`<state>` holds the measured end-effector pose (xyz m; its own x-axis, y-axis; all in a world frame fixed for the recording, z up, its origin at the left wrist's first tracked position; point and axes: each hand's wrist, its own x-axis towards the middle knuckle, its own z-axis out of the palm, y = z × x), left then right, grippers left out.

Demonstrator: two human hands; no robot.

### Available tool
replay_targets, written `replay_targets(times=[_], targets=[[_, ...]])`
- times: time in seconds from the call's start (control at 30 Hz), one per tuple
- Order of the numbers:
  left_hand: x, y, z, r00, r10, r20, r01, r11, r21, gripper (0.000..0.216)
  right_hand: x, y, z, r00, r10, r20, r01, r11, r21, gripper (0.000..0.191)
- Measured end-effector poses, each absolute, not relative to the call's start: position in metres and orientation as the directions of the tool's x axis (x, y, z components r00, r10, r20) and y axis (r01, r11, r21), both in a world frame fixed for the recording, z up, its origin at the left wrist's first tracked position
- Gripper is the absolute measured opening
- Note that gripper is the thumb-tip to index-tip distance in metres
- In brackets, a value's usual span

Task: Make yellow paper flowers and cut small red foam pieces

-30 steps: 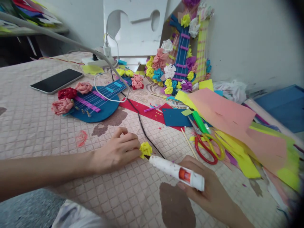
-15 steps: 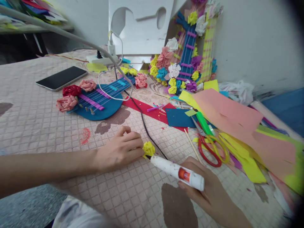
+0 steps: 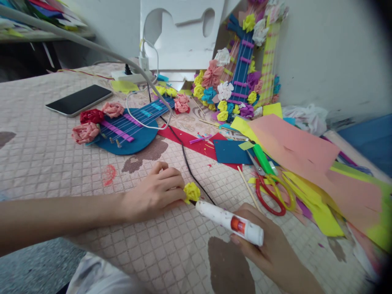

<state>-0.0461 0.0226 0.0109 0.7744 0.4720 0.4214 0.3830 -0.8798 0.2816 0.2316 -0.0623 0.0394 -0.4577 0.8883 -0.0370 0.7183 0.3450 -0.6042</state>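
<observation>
My left hand point(image 3: 154, 194) pinches a small yellow paper flower point(image 3: 192, 192) just above the quilted pink cover point(image 3: 45, 163). In my right hand point(image 3: 269, 249) I grip a white glue gun point(image 3: 229, 222) with an orange trigger, and its nozzle touches the underside of the flower. The gun's black cord point(image 3: 183, 157) runs away across the cover toward the back. A blue paper guitar point(image 3: 128, 130) with pink and red paper roses lies beyond my left hand.
Red-handled scissors point(image 3: 269, 192) and a green-handled tool lie right of the flower. Loose pink, yellow and green paper sheets point(image 3: 294, 147) cover the right side. A phone point(image 3: 78, 100) lies at back left. A flower-covered upright guitar point(image 3: 241, 69) leans on the wall beside white foam board point(image 3: 183, 32).
The view shifted slightly left and down between the earliest frame and now. Both hands stay nearly still, with the glue gun's nozzle held at the yellow flower.
</observation>
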Motion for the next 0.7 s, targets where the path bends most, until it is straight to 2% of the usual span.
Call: replay_targets(times=[0.3,0.53,0.7], targets=[[-0.0455,0.0244,0.0118,0.754,0.519,0.403,0.376,-0.844,0.383,0.011,0.2326,-0.0607,0.0406,-0.426,0.903,0.052,0.685,0.359,-0.633,0.015],[-0.0392,0.0268,0.0085,0.745,0.542,0.390,0.263,-0.775,0.574,0.004,0.2345,-0.0617,0.0380,-0.428,0.903,0.041,0.679,0.351,-0.645,0.014],[-0.0373,0.0252,0.0071,0.714,0.608,0.347,0.303,-0.715,0.629,0.018,0.2342,-0.0620,0.0375,-0.426,0.904,0.031,0.668,0.337,-0.663,0.013]])
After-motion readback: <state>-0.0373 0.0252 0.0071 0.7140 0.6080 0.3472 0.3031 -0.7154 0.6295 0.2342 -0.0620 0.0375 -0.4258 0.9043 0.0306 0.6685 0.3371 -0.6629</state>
